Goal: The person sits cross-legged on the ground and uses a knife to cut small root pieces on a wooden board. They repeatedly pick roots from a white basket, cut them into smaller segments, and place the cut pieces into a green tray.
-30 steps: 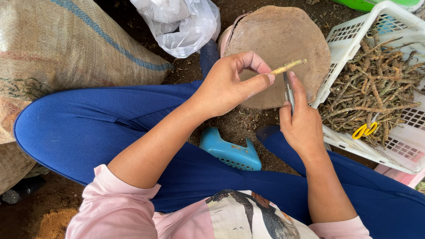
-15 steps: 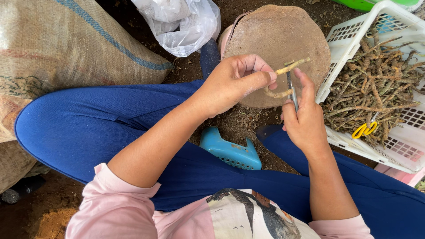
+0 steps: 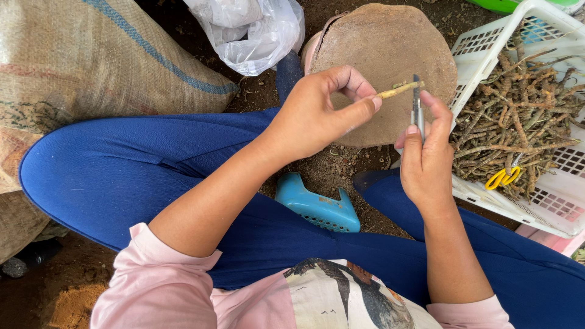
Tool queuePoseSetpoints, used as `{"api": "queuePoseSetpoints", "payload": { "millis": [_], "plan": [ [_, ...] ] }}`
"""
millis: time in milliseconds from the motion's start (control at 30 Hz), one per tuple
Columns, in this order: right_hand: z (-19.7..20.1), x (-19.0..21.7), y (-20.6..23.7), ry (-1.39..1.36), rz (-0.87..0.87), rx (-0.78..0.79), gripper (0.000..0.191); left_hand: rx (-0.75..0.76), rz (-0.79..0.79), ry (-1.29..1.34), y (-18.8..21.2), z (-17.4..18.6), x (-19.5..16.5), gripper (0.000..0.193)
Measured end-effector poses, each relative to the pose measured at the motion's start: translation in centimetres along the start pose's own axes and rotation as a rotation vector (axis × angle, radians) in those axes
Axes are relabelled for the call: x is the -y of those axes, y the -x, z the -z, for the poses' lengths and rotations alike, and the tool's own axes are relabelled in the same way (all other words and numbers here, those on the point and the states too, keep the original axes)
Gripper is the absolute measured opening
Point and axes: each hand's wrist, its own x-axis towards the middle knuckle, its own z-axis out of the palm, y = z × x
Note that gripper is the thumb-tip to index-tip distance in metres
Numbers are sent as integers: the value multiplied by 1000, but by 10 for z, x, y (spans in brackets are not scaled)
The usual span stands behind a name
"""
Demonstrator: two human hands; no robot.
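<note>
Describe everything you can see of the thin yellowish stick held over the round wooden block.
The thin yellowish stick is a short, slender piece of plant stem, pale yellow and looking peeled, with a small greenish-brown nub near its far end. It lies almost level, tilted slightly upward to the right. The left hand pinches its near end between thumb and fingers. The small grey metal blade in the right hand meets its far end, above the round wooden block.

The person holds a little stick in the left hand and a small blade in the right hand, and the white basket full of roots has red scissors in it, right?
Not quite. The scissors in the white basket are yellow, not red, as the head view shows. The rest is right: the left hand pinches the little stick, the right hand holds the small blade, and the roots fill the basket.
</note>
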Motion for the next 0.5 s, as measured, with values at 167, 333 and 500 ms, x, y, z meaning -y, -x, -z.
{"api": "queuePoseSetpoints", "payload": {
  "millis": [167,333,500],
  "plan": [
    [-8,2,8,69,32,-51,46,-228,-440,-749,-1,2,16,17],
    [-22,9,10,272,193,8,47,-242,-495,-920,-6,-4,45,21],
    [-32,13,7,372,182,82,48,-249,-463,-862,-6,-3,59,20]
  ]
}}
